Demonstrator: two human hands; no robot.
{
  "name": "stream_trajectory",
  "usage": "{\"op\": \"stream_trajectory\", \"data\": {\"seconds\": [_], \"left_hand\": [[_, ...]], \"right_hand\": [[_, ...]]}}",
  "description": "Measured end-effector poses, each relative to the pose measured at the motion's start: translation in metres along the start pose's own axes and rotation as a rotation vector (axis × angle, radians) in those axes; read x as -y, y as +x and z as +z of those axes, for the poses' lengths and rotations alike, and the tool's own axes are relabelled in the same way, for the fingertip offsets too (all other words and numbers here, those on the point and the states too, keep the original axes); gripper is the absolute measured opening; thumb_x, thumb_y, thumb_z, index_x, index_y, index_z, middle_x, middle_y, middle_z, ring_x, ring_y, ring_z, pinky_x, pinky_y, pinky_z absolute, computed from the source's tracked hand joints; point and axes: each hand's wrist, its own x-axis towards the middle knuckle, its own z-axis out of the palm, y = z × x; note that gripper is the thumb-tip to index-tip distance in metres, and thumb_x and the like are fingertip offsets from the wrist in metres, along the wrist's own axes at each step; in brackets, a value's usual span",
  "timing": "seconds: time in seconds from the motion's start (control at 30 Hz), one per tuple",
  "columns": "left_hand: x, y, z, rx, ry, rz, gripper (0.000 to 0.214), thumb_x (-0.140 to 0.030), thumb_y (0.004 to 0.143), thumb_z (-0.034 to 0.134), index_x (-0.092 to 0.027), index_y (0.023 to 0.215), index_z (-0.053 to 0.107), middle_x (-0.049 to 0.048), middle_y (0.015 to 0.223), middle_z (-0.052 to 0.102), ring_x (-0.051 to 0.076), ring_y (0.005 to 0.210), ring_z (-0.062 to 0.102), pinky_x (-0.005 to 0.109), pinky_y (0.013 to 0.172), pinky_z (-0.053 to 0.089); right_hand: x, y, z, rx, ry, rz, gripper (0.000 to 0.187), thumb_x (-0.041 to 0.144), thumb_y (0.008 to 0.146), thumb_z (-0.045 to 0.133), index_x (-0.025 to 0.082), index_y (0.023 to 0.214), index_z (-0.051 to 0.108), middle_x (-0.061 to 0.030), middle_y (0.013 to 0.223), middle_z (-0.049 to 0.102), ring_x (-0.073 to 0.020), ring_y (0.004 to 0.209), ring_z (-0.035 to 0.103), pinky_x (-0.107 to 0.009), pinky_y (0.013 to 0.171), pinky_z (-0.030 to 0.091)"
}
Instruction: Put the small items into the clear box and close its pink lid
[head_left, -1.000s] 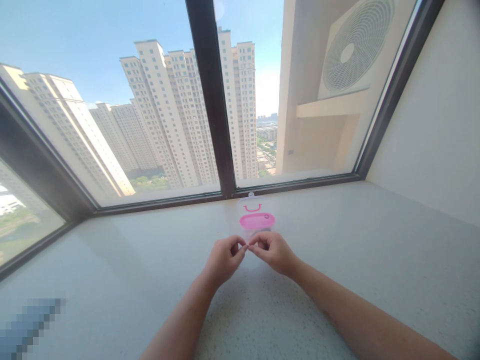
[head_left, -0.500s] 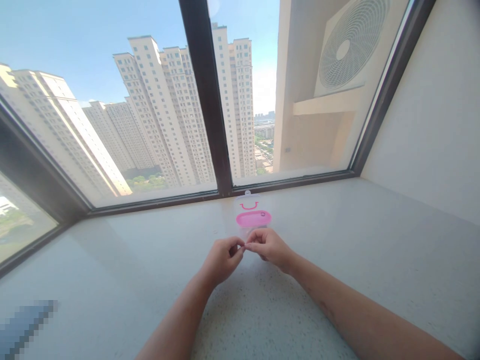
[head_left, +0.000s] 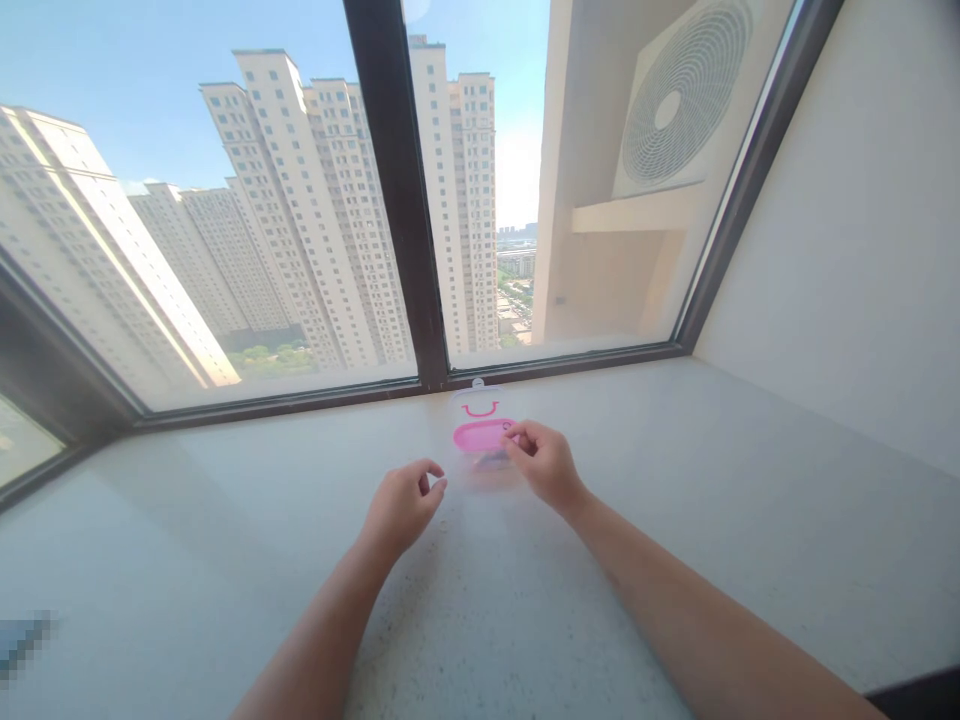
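A small clear plastic box [head_left: 491,478] stands near the window with its lid [head_left: 476,396] raised at the back, marked by a pink curved piece. Inside its top is a pink tray [head_left: 472,437], where a small dark ring [head_left: 507,425] lies at the right end. My right hand [head_left: 546,465] is over that right end, thumb and forefinger pinched together; anything between them is too small to make out. To the left of the box, my left hand [head_left: 405,500] hovers above the sill, thumb and forefinger apart, nothing visible between them.
A pale speckled windowsill [head_left: 247,540] spreads around the box. Dark window frames [head_left: 427,330] border it at the back, and a white wall [head_left: 840,300] rises at right. A blurred, pixelated object [head_left: 21,645] shows at the lower left edge.
My hands, fingertips together before, have separated. The right moved up and forward to the tray, while the left drew back to the left. The view has shifted slightly.
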Motion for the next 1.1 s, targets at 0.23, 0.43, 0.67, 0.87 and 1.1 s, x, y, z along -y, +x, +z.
{"op": "stream_trajectory", "data": {"seconds": [0.23,0.43,0.67,0.87,1.1], "left_hand": [[-0.002,-0.001,0.001,0.026,0.018,-0.020,0.021,-0.031,0.079,0.050,-0.019,0.084,0.066,-0.0034,0.056,0.052,0.013,0.053,0.048,0.023,0.055,0.031],[-0.007,-0.001,0.001,0.035,0.021,-0.024,0.020,-0.031,0.079,0.050,-0.019,0.083,0.066,-0.0032,0.056,0.053,0.013,0.054,0.049,0.024,0.055,0.031],[-0.010,-0.002,0.000,0.040,0.022,-0.013,0.020,-0.031,0.080,0.050,-0.019,0.083,0.067,-0.0032,0.055,0.054,0.013,0.053,0.049,0.024,0.055,0.031],[-0.010,-0.002,0.001,0.032,0.021,-0.003,0.020,-0.030,0.080,0.050,-0.019,0.083,0.067,-0.0030,0.055,0.054,0.013,0.053,0.049,0.023,0.054,0.031],[-0.013,-0.002,0.001,0.022,0.020,-0.014,0.021,-0.031,0.080,0.050,-0.019,0.084,0.067,-0.0026,0.055,0.055,0.014,0.054,0.051,0.024,0.055,0.032]], "right_hand": [[-0.024,0.011,-0.006,-0.064,-0.280,0.004,0.019,0.028,0.078,0.054,0.015,0.070,0.066,0.0067,0.048,0.034,-0.0099,0.047,0.036,-0.022,0.051,0.030],[-0.018,0.013,-0.008,-0.028,-0.402,0.041,0.017,0.026,0.075,0.054,0.016,0.066,0.064,0.0057,0.046,0.040,-0.0106,0.046,0.039,-0.022,0.051,0.030],[-0.016,0.014,-0.010,0.014,-0.368,0.138,0.018,0.029,0.073,0.055,0.016,0.064,0.062,0.0053,0.045,0.041,-0.0108,0.046,0.038,-0.023,0.050,0.029],[-0.016,0.015,-0.012,0.030,-0.302,0.156,0.019,0.031,0.072,0.053,0.016,0.064,0.062,0.0047,0.046,0.044,-0.0117,0.048,0.041,-0.023,0.051,0.029],[-0.019,0.018,-0.015,0.062,-0.176,0.214,0.031,0.028,0.075,0.040,0.016,0.066,0.067,-0.0009,0.051,0.056,-0.0150,0.056,0.051,-0.023,0.055,0.034]]}}
